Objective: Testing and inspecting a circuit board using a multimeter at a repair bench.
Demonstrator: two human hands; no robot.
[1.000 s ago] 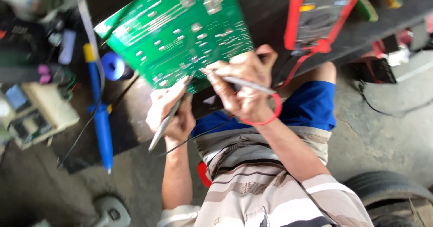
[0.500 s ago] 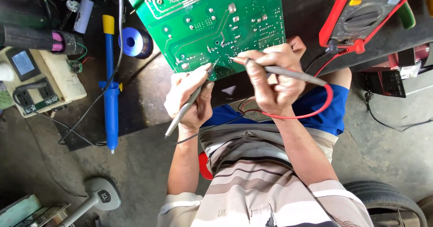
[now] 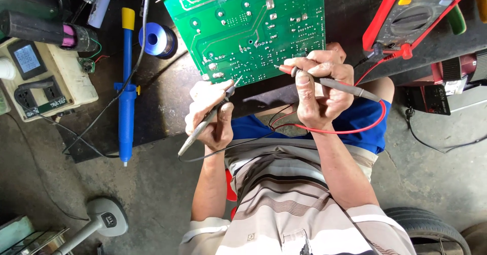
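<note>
– What are the hands holding?
– Left hand (image 3: pixel 209 114) pinches a black probe (image 3: pixel 205 123), right hand (image 3: pixel 319 90) a red-wired probe (image 3: pixel 332 82), tips at the green circuit board's (image 3: pixel 248 27) near edge.
– Surroundings?
– Dark bench (image 3: pixel 162 103), multimeter (image 3: pixel 416 11) far right, concrete floor (image 3: pixel 147 194).

Even, bright daylight, soft shadows under the left hand (image 3: pixel 210 110) and right hand (image 3: pixel 319 85), mild sheen on the green circuit board (image 3: pixel 248 27) (no harsh glare), sharp centre, slight wide-angle stretching and softness at the edges, dark workbench (image 3: pixel 167 98) underexposed
</note>
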